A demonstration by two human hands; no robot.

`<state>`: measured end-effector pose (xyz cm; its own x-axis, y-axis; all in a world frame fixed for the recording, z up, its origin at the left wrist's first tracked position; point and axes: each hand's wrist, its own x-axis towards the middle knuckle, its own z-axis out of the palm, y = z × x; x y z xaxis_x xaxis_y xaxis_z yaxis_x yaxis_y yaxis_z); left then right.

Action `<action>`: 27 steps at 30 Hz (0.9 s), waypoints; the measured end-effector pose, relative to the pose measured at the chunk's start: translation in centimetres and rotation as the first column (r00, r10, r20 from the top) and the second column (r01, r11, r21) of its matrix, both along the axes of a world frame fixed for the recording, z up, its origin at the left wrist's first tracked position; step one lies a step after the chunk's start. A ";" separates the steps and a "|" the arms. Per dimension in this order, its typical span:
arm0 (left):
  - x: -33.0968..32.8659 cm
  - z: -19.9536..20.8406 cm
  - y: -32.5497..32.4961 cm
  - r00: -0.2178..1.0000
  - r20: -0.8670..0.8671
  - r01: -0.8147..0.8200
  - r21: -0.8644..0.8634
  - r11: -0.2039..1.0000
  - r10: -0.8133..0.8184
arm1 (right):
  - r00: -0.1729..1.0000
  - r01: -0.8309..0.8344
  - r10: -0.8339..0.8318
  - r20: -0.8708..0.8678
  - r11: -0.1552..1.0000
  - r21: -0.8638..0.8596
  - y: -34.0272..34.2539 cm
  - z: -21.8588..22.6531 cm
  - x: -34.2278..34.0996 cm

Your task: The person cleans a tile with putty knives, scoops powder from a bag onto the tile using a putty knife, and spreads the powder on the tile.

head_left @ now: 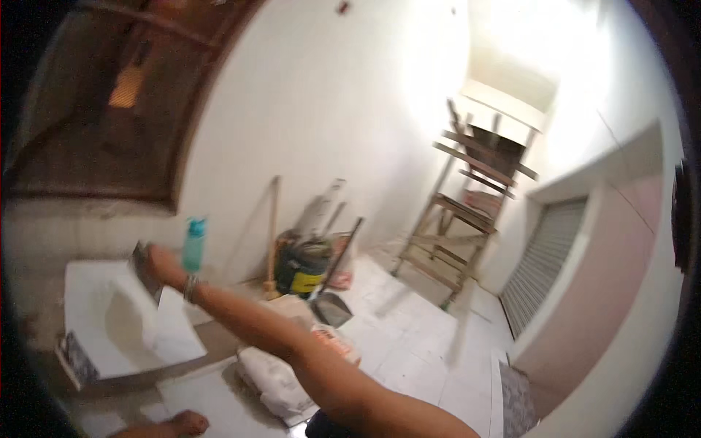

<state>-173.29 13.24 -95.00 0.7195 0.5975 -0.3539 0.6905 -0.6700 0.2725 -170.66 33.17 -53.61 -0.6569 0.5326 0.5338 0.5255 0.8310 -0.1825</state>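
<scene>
Wall [328,109], white and bare, filled most of the view. A wooden scaffold [467,212] leaned at its far end beside a grey roll shutter [544,263]. The tiled floor [416,343] carried pale sacks [277,379], a black-and-yellow bucket [303,269] and a shovel [332,303] propped by the bucket.

At my left sat the white surface [95,306], a slab with a smear of wet white mix dished in its middle. A teal bottle [193,244] stood upright at the back edge, just beside my wrist.

My right hand [162,264] reached across over the slab's far edge. The grip looked wrapped round a dark flat piece [142,257], held at its near end. Blur hid whether it was a trowel blade or a tile offcut. I judged it stiff, thin and light, likely gritty or slick with mix. It was best held at the thick end with the thumb on top, the edge kept off the bottle.

My left hand [186,423] lay low at the frame's bottom edge. I could not tell whether its grip was apart or together.
</scene>
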 end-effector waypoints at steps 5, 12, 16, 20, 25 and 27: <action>-1.6 -1.0 -11.6 0.930 0.249 -0.369 0.636 0.677 0.272 | 0.928 -0.128 -0.188 -0.321 0.649 -0.750 -2.4 -0.1 12.9; -5.9 3.9 -10.2 0.740 0.350 -0.499 -0.286 0.818 0.574 | 0.952 0.036 -0.285 -0.110 0.463 -0.885 -2.6 -6.5 32.1; -2.7 8.0 -5.0 0.840 0.187 -0.439 -0.320 0.840 0.510 | 0.885 0.420 -0.246 0.395 0.789 -0.448 2.2 -13.2 42.4; 0.0 12.7 -4.3 0.858 -0.090 -0.484 -0.469 0.739 0.505 | 0.852 0.511 -0.420 0.312 0.795 -0.327 1.5 -14.2 44.7; 2.9 7.3 -3.9 0.853 0.221 -0.349 -0.435 0.830 0.474 | 0.759 0.469 -0.405 0.511 0.883 0.004 -3.2 -6.2 37.4; 10.4 9.8 1.3 0.829 0.256 -0.298 -0.550 0.780 0.498 | 0.781 0.482 -0.506 0.366 0.861 0.162 -1.2 -6.1 41.3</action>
<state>-162.88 14.56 -85.15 0.5855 0.6896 -0.4262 0.6433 -0.0753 0.7619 -129.35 31.94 -59.69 -0.4687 0.8174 0.3351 0.8832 0.4409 0.1597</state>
